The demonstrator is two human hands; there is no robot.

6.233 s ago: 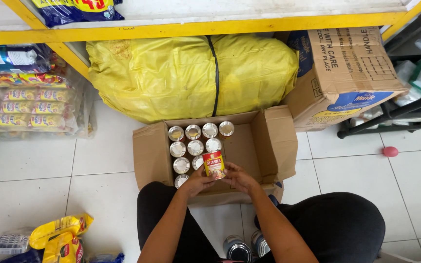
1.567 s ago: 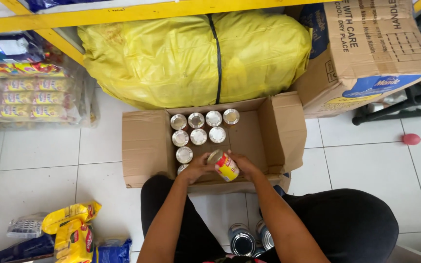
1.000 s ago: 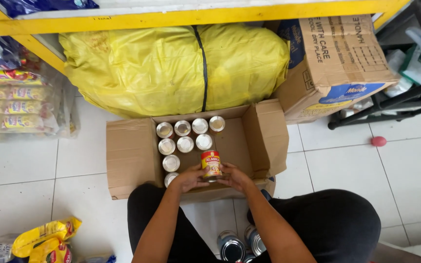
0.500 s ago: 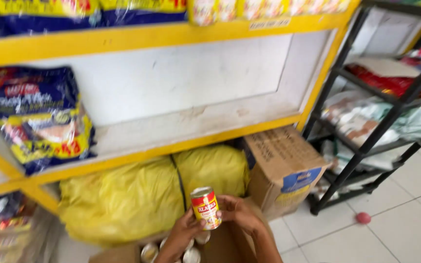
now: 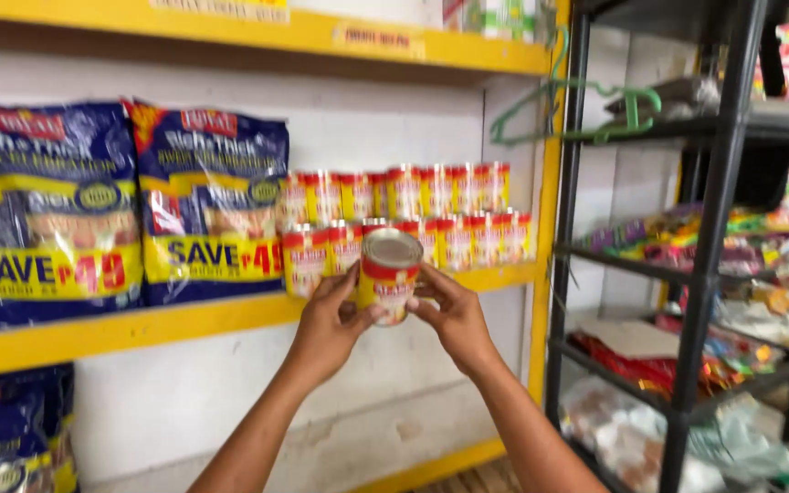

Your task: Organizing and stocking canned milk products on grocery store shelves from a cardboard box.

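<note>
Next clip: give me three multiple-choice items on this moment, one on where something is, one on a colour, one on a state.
1. Where is the can in the person's hands?
A. in front of the stacked cans on the yellow shelf
B. down in a box on the floor
C. on the black rack

2. What colour is the hanger on the black rack?
A. red
B. green
C. white

3. How is the can held?
A. pinched in one hand only
B. lying loose on the shelf
C. gripped between both hands

Answers:
1 A: the can is raised just before the stacked cans on the yellow shelf.
2 B: the hanger is plainly green.
3 C: the left hand and the right hand press it from both sides.
</note>
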